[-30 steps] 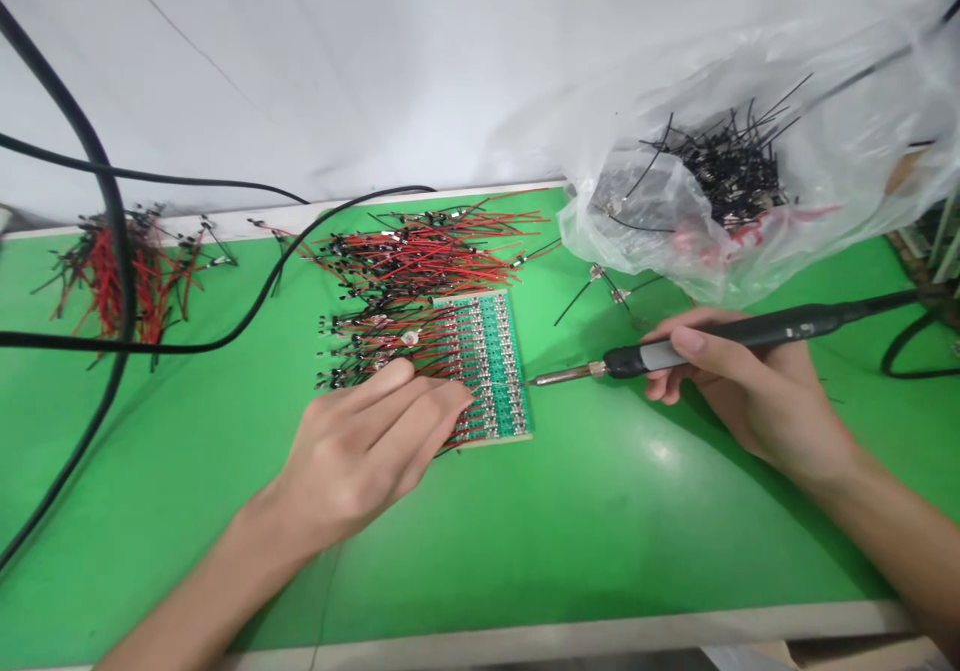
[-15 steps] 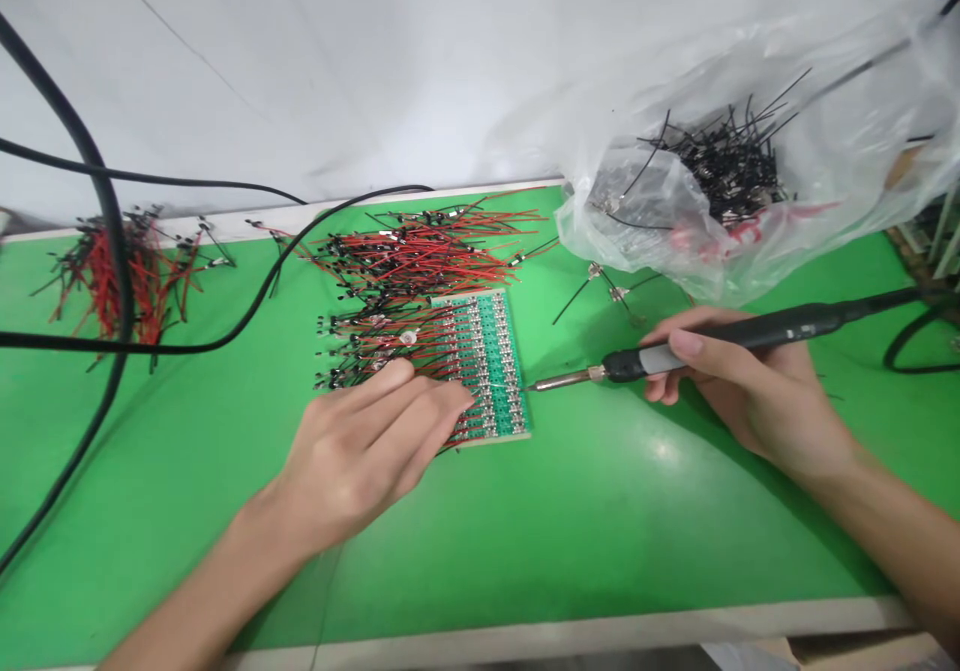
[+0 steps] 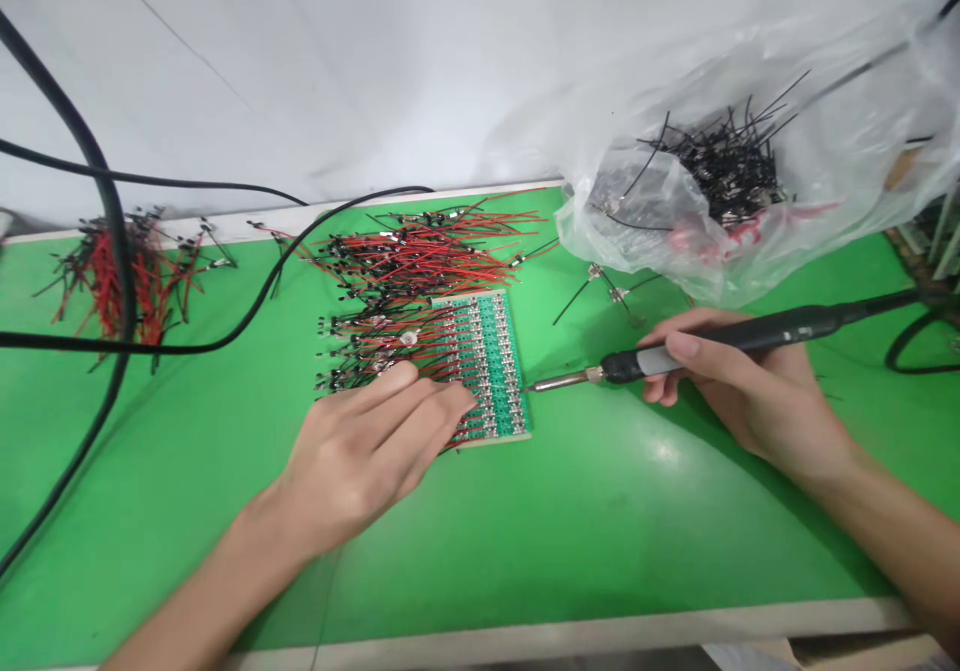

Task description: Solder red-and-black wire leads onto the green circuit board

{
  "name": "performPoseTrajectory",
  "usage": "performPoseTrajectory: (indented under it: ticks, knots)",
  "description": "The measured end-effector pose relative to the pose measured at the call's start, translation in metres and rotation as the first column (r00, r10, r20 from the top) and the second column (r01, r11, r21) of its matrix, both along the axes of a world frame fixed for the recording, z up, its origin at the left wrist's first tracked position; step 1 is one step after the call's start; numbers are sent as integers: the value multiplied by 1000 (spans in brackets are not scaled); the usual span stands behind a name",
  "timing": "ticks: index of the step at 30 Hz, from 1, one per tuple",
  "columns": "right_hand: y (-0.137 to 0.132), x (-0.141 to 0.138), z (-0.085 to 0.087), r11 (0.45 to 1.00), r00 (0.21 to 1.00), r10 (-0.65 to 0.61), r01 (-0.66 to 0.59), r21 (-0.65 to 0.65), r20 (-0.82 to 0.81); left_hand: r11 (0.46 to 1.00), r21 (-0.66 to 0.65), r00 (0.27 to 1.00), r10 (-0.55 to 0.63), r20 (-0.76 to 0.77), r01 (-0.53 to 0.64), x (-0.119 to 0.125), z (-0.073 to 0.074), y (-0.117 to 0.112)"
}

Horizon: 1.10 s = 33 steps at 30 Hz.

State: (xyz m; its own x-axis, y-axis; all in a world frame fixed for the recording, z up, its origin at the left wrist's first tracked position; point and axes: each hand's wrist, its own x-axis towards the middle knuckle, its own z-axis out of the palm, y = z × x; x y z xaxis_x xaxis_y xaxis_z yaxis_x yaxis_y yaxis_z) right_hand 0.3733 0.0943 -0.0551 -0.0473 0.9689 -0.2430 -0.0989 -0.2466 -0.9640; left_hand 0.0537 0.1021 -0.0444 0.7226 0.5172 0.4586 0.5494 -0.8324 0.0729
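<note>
A green circuit board (image 3: 495,361) lies on the green mat, with several red and black wires (image 3: 382,346) soldered to it and fanning out to the left. My left hand (image 3: 367,451) lies flat on those wires and the board's lower left part, fingers stretched out. My right hand (image 3: 739,391) grips a black soldering iron (image 3: 720,343) like a pen. The metal tip of the soldering iron points left and sits just at the board's right edge.
A loose heap of red wires (image 3: 435,241) lies behind the board, another heap (image 3: 120,271) at far left. A clear plastic bag (image 3: 735,171) of black wires stands at back right. Black cables (image 3: 112,281) cross the left side. The table's front edge (image 3: 570,636) is pale.
The soldering iron's tip has crept slightly left, closer to the board's right edge. My left hand has stayed in place.
</note>
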Motion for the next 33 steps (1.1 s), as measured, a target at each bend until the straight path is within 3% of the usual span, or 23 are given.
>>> performPoseTrajectory:
  ticks: [33]
  knots:
    - [0,0,-1,1000,1000,12,-12,16,0,997,-34,996,-72,-49,70,-7,-3,0]
